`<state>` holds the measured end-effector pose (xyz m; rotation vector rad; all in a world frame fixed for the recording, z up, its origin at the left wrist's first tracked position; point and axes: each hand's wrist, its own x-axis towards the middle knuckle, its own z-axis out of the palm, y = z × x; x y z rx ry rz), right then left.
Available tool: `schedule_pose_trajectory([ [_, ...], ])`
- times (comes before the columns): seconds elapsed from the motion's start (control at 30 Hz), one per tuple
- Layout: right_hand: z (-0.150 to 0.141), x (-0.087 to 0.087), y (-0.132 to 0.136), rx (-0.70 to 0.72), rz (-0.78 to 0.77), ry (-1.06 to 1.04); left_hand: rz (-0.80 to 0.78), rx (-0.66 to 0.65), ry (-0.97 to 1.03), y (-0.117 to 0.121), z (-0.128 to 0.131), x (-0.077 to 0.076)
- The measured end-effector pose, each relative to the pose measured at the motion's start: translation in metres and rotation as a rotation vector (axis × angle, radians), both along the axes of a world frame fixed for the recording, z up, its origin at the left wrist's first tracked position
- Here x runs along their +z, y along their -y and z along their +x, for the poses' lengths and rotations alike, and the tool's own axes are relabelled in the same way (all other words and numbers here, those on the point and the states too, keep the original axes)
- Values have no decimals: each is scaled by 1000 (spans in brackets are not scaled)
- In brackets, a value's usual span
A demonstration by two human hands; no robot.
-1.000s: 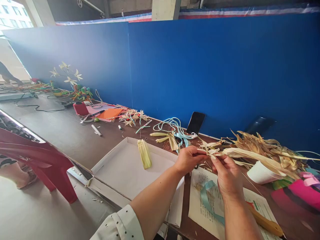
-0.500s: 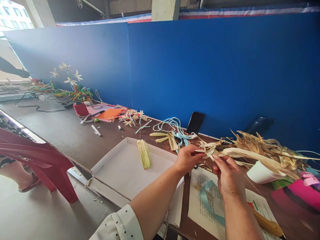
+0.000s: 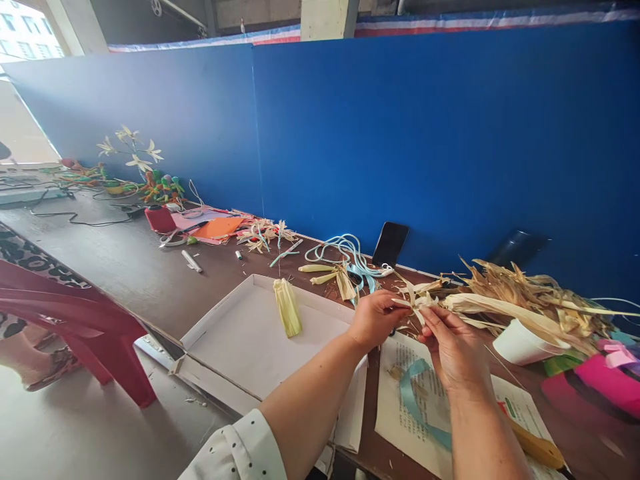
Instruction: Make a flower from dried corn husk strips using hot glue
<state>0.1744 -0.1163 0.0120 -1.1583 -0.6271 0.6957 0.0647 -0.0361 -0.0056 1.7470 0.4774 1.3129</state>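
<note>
In front of me, my left hand [image 3: 376, 321] and my right hand [image 3: 453, 343] are close together above the table. Between them is a small corn husk flower [image 3: 416, 299] with pale, pointed strips splayed out. Left thumb and forefinger pinch one strip on its left side. The right fingers close around its base, which they largely hide. Below the hands, a light blue ribbon [image 3: 411, 393] lies curled on a printed sheet [image 3: 390, 427]. A folded greenish corn husk [image 3: 288, 308] rests in the shallow white box lid [image 3: 235, 347] to the left.
Dried husks [image 3: 540, 293] are heaped at right behind a tilted white cup [image 3: 527, 343]. A phone [image 3: 391, 244] leans on the blue partition [image 3: 440, 133] beside a coiled cord [image 3: 345, 248]. A yellow-handled tool [image 3: 540, 448] lies near right. At left stands a red chair [image 3: 75, 320], with a person's legs beyond.
My right fingers have shifted slightly down and left around the flower's base, and its strips look more spread. The left hand stays nearly still. A person's arm at far left has mostly left view.
</note>
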Motion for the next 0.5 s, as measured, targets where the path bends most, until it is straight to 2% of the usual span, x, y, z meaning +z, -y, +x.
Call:
schedule_pose_trajectory([
  [0.5,8,-8,-5,-25,-20,69,-9,-66,6,1,2,-3],
])
